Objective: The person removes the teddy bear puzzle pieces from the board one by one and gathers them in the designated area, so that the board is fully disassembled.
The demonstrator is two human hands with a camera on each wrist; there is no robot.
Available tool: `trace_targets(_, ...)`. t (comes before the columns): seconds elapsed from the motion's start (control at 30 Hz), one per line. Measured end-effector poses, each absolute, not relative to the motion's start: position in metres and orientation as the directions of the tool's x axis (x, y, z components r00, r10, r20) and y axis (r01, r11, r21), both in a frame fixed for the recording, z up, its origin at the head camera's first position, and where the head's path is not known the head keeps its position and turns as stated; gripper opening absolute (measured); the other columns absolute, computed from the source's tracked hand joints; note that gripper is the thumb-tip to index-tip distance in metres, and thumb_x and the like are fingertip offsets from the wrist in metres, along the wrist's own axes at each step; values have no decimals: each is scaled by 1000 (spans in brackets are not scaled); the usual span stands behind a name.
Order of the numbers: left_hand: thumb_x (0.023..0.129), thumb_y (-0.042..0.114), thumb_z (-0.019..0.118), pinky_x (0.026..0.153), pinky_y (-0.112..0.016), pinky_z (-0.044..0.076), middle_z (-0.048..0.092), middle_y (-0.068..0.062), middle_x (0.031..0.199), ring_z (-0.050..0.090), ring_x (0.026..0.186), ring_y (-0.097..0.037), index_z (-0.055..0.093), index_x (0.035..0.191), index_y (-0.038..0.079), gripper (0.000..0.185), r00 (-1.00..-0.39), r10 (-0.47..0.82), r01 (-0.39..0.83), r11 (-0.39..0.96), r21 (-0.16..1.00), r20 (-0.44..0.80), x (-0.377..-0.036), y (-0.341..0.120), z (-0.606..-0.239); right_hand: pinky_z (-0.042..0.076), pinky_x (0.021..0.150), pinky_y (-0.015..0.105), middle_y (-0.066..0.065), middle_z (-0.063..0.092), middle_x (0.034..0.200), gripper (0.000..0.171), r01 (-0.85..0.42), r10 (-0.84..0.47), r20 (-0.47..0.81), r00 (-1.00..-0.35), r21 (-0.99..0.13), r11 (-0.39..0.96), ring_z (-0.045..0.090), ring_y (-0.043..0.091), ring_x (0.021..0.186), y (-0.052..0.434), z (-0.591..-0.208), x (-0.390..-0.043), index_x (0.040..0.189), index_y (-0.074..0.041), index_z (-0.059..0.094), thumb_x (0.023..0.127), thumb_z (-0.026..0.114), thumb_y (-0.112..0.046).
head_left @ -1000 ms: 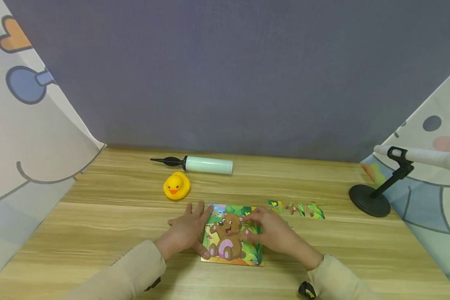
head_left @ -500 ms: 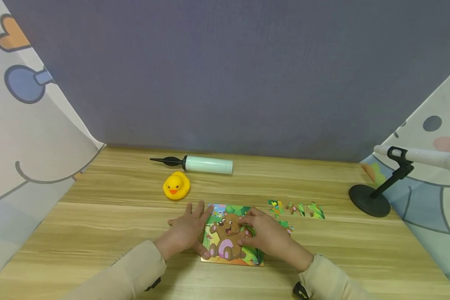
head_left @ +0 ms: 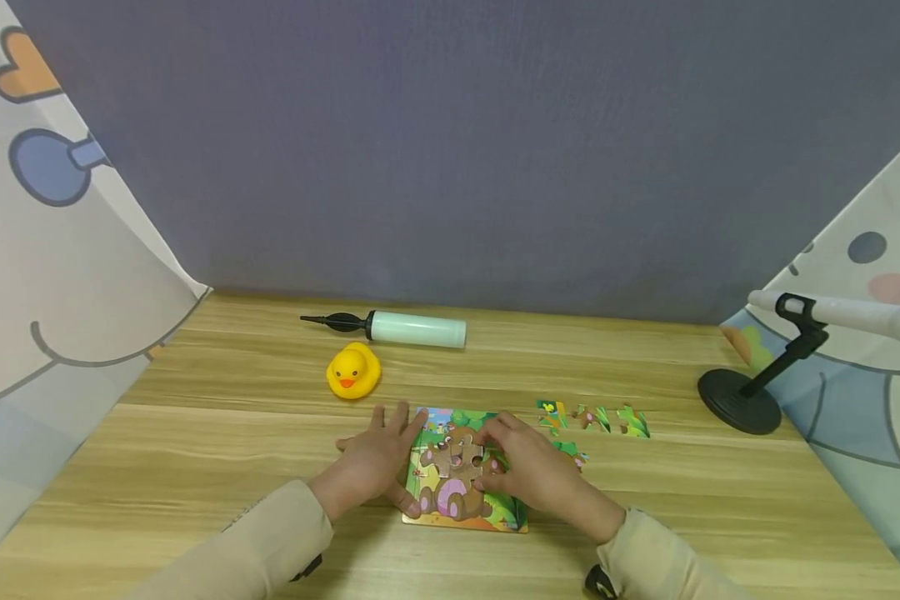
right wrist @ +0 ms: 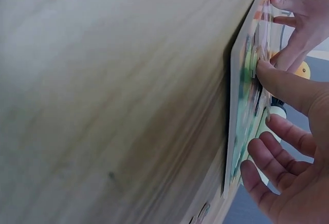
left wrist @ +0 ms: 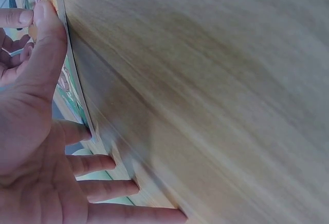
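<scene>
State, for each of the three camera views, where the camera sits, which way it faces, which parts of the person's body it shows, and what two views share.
Head: worn high, facing forward and down at the wooden table; both sleeved arms show.
Left wrist: beside the left hand, facing along the tabletop; thumb and fingers show.
Right wrist: beside the right hand, facing along the tabletop; fingers show.
Shared: both wrist views show the colourful bear jigsaw board edge-on.

Soft, even light filled the head view, with faint shadows under the sleeves at the bottom of the frame. Both wrist views were dimmer, the wooden surface blurred and streaked, its grain steeply tilted across each frame.
</scene>
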State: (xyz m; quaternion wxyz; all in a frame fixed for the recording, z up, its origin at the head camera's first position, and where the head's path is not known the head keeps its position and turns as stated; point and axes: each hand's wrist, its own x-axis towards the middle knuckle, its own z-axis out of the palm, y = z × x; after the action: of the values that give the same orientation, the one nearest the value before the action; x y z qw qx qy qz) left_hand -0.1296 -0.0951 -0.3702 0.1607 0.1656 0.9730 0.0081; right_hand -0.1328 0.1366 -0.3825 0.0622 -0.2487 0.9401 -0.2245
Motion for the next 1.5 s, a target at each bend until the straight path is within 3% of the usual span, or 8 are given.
trace_targets(0.17, 54, 61, 88, 72, -74, 53, 26, -21, 164, 32, 144, -52, 32, 160, 10, 130, -893, 324, 320, 945, 65, -313, -130, -95, -370, 53, 71, 33, -5, 59, 106, 43, -494, -520, 48, -853, -401, 772, 56, 11, 85, 137, -383, -132, 110, -16, 66, 77, 90, -29)
trace_targets(0.33, 55, 59, 89, 73, -75, 52, 26, -21, 164, 31, 144, -52, 32, 160, 10, 129, -892, 321, 313, 947, 77, -317, -130, -95, -370, 55, 75, 38, -3, 61, 107, 43, -558, -556, 114, -823, -341, 757, 61, 14, 86, 139, -383, -132, 110, -13, 69, 76, 91, -29)
trace_targets(0.8, 54, 56, 91, 73, -77, 50, 26, -24, 163, 30, 143, -54, 32, 159, 8, 130, -894, 333, 311, 943, 122, -300, -129, -96, -370, 56, 75, 31, -4, 59, 108, 40, -493, -550, 80, -831, -563, 663, 60, 19, 96, 173, -383, -137, 115, -18, 68, 82, 87, -25)
trace_targets(1.0, 54, 57, 91, 73, -77, 50, 26, -23, 163, 30, 144, -54, 32, 159, 8, 130, -893, 331, 309, 943, 119, -303, -129, -96, -370, 57, 72, 28, -1, 60, 120, 42, -449, -522, 71, -850, -615, 648, 63, 22, 96, 197, -382, -136, 121, -20, 68, 84, 85, -29)
trace_targets(1.23, 54, 57, 90, 73, -78, 50, 25, -24, 163, 29, 144, -55, 31, 159, 7, 130, -890, 339, 313, 941, 132, -305, -130, -97, -371, 55, 76, 33, -4, 61, 110, 42, -410, -463, 74, -883, -599, 688, 60, 21, 98, 226, -375, -135, 120, -22, 69, 83, 85, -33)
trace_targets(1.5, 55, 55, 91, 73, -79, 49, 25, -25, 163, 28, 144, -55, 31, 159, 7, 130, -889, 344, 313, 938, 148, -303, -129, -98, -370, 52, 74, 33, -4, 61, 113, 42, -380, -406, 94, -909, -586, 716, 56, 17, 93, 259, -372, -131, 119, -22, 70, 82, 86, -33)
